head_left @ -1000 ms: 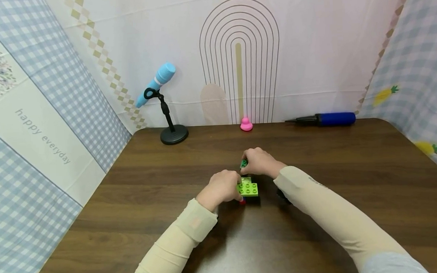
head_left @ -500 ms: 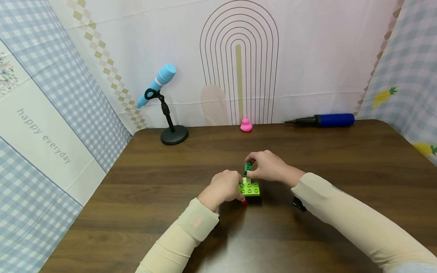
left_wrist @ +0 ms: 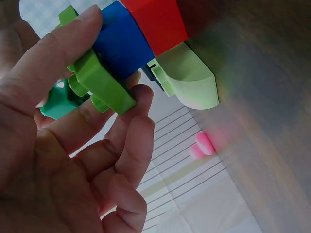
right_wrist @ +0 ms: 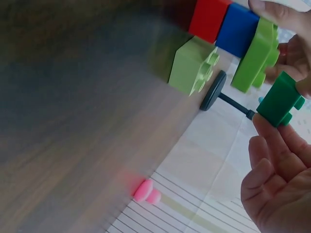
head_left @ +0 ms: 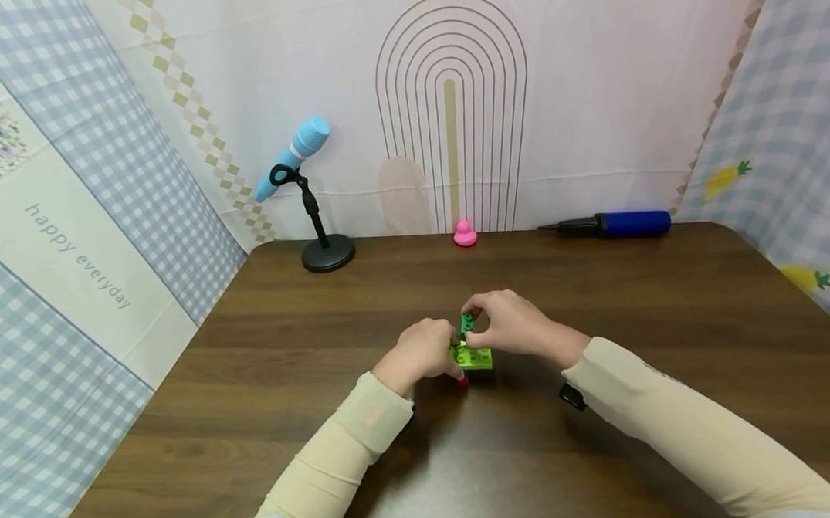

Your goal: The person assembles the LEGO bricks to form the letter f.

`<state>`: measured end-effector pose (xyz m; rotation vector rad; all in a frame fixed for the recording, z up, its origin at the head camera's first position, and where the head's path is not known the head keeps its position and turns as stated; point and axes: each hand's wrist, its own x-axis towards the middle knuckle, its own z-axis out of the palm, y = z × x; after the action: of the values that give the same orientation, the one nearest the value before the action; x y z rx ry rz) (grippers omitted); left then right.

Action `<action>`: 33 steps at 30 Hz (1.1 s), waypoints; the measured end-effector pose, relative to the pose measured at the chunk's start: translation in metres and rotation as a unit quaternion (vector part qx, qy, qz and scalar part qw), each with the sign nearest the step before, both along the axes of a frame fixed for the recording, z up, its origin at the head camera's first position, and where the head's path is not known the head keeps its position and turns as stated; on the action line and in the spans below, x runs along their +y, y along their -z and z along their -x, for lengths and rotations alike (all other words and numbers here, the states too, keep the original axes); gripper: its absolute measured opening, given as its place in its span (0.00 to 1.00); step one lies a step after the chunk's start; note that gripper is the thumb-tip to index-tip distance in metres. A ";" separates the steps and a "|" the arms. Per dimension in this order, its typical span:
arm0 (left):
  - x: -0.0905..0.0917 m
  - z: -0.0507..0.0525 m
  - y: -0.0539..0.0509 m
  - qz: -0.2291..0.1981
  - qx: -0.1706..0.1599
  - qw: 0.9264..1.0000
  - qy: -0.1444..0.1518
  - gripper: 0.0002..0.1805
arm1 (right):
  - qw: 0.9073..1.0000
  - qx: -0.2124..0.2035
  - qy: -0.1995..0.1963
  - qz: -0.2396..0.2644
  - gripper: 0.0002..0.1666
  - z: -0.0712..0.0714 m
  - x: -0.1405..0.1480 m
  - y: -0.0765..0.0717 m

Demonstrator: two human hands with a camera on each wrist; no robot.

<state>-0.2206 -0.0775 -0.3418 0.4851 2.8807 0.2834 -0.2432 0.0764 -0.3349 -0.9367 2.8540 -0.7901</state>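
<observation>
My left hand [head_left: 426, 348] grips a stack of toy building bricks: a red brick [right_wrist: 209, 19] at the bottom, a blue brick [right_wrist: 238, 30] on it, and a wide lime-green brick [head_left: 476, 357] on top with its studs up. Between thumb and fingertips, my right hand [head_left: 518, 324] pinches a small dark-green brick [right_wrist: 278, 99], studs also up. In the right wrist view that brick is just above the lime-green one, with a small gap. Beside the stack, a pale-green brick with a curved side [left_wrist: 189, 80] stands on the table, mostly hidden in the head view.
Along the back of the wooden table [head_left: 285, 311] are a black stand [head_left: 327, 253] holding a light-blue toy microphone [head_left: 305, 140], a small pink toy [head_left: 465, 234] and a blue-and-black hand pump [head_left: 629, 223]. Patterned cloth [head_left: 574, 90] hangs behind.
My right hand and the dark-green brick have come down and toward me, closer to the lime-green brick, while the right forearm swung outward to the right. The left hand keeps its hold on the stack.
</observation>
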 end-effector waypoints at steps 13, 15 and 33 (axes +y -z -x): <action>-0.002 0.002 0.003 -0.024 0.011 1.000 0.007 0.16 | 0.998 0.017 -0.048 -0.025 0.19 -0.011 -0.003 0.004; -0.003 0.002 0.003 -0.027 0.012 1.000 0.008 0.16 | 0.998 0.019 -0.052 -0.027 0.19 -0.012 -0.004 0.004; -0.005 0.003 0.004 -0.055 0.010 0.998 0.014 0.16 | 0.994 0.027 -0.085 -0.068 0.18 -0.012 -0.007 -0.004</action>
<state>-0.2236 -0.0824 -0.3463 0.5511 2.8857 0.4369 -0.2316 0.0689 -0.3307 -1.1786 2.7809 -0.5538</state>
